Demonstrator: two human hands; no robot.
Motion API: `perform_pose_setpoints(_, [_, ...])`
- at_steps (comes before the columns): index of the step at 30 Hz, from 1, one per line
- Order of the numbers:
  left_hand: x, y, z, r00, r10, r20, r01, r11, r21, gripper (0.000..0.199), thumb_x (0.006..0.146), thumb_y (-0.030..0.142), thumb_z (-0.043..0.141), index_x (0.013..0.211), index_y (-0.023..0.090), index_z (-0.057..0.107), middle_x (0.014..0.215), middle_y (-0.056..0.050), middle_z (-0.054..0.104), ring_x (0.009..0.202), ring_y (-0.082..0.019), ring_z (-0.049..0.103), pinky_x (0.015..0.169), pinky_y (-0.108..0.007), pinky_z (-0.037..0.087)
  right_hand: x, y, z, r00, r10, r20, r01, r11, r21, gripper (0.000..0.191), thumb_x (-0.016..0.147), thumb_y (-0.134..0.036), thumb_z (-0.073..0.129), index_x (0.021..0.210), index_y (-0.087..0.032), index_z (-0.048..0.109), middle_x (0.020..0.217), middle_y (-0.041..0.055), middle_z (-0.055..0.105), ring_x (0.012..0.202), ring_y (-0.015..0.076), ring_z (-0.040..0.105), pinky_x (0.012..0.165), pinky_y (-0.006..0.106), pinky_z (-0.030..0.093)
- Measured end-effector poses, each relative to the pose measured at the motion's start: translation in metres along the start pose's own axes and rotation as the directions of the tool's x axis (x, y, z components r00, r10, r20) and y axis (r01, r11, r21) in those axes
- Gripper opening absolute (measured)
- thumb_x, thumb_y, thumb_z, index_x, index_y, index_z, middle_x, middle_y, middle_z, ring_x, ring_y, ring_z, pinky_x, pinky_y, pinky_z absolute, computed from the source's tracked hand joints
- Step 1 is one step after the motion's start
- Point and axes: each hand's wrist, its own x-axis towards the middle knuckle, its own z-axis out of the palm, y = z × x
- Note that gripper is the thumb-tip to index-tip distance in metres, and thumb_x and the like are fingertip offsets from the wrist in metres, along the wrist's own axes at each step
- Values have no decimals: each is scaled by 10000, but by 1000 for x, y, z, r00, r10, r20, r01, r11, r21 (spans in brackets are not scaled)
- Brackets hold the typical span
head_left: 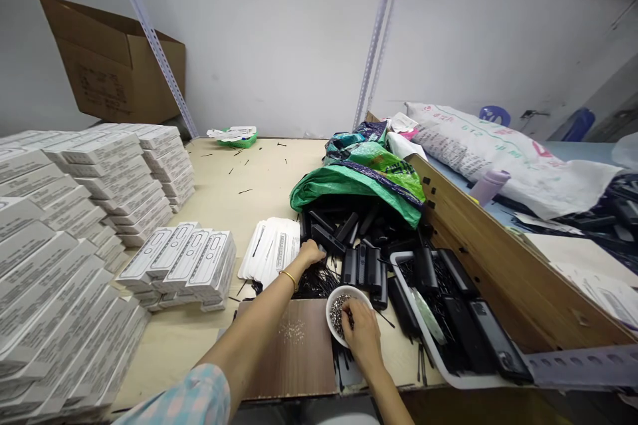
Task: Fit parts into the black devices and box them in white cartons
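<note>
My left hand (311,253) reaches to the edge of a heap of black plastic cases (343,229), just above a pile of thin black sticks (321,281). Its fingertips are hard to make out among the dark parts. My right hand (361,330) dips into a white bowl (331,322) of small shiny metal pieces (337,310). The fingers there are bent together, and whatever lies between them is too small to see. A brown wood-grain board (294,365) lies in front of me, left of the bowl. White printed sleeves (272,252) are fanned out beside my left hand.
White boxes (199,259) stand stacked at left. A white tray (443,372) of black cases sits at right, beside a wooden divider (498,265). Green sacking (349,185) covers the heap's back. A cardboard carton (109,72) stands at the far left.
</note>
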Motion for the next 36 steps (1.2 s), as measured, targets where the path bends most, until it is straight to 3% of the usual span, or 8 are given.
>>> perform_pose_setpoints(6, [-2, 14, -1, 998, -4, 59, 10, 993, -114, 300, 867, 305, 587, 1122, 149, 568, 1129, -72, 589, 997, -212, 593, 824, -389, 514, 1, -4, -9, 995, 103, 0, -100, 968, 230, 176, 855, -259, 452, 812, -219, 619, 839, 47, 672, 814, 232, 600, 769, 371, 417])
perform_pose_setpoints(10, [-18, -3, -16, 991, 15, 135, 26, 955, -297, 270, 878, 324, 566, 1048, 117, 595, 1023, -37, 616, 883, -196, 617, 741, -345, 536, 3, -5, -20, 961, 277, 29, -254, 829, 498, 215, 839, -366, 508, 843, -199, 643, 881, 65, 682, 854, 240, 614, 801, 372, 448])
perform_pose_setpoints(14, [-54, -29, -30, 979, 90, 183, 30, 825, -565, 294, 842, 238, 618, 1103, 132, 534, 986, -72, 648, 807, -149, 644, 695, -299, 546, 6, -8, -22, 919, 381, 103, -343, 643, 685, 246, 780, -416, 601, 827, -180, 652, 864, 62, 687, 842, 226, 624, 805, 358, 461])
perform_pose_setpoints(18, [-103, -47, -36, 961, 223, 164, -12, 626, -780, 421, 785, 219, 662, 1166, 193, 486, 1129, -91, 645, 960, -200, 650, 791, -325, 550, 10, -24, -18, 902, 415, 120, -354, 551, 756, 248, 750, -417, 652, 807, -176, 655, 841, 49, 681, 816, 208, 621, 778, 340, 473])
perform_pose_setpoints(20, [-122, -54, -35, 954, 255, 158, 0, 526, -850, 389, 795, 242, 645, 1153, 201, 499, 1175, -92, 630, 1003, -216, 639, 825, -353, 548, 12, -36, -17, 905, 413, 99, -340, 564, 753, 234, 769, -409, 639, 801, -177, 649, 825, 42, 672, 802, 199, 617, 769, 333, 472])
perform_pose_setpoints(25, [-144, -65, -34, 958, 188, 215, 196, 115, -974, 288, 801, 220, 646, 1063, 155, 546, 1135, -111, 650, 1045, -240, 622, 886, -384, 535, 15, -61, -19, 940, 339, 27, -261, 666, 699, 189, 829, -375, 578, 834, -193, 629, 862, 46, 675, 848, 194, 614, 811, 343, 459])
perform_pose_setpoints(30, [-152, -67, -37, 961, 101, 257, 260, -17, -966, 183, 833, 138, 602, 1011, 127, 562, 1013, -112, 692, 962, -239, 659, 893, -414, 537, 19, -70, -17, 951, 308, 14, -217, 634, 742, 190, 811, -382, 601, 793, -193, 602, 827, 42, 674, 817, 182, 622, 763, 319, 478])
perform_pose_setpoints(36, [-157, -65, -41, 971, 47, 233, 236, -78, -969, 102, 838, 84, 582, 937, 105, 580, 937, -119, 700, 869, -232, 682, 842, -427, 558, 16, -72, -14, 948, 319, 7, -228, 662, 714, 271, 770, -441, 641, 816, -176, 676, 745, 43, 675, 666, 169, 600, 633, 290, 476])
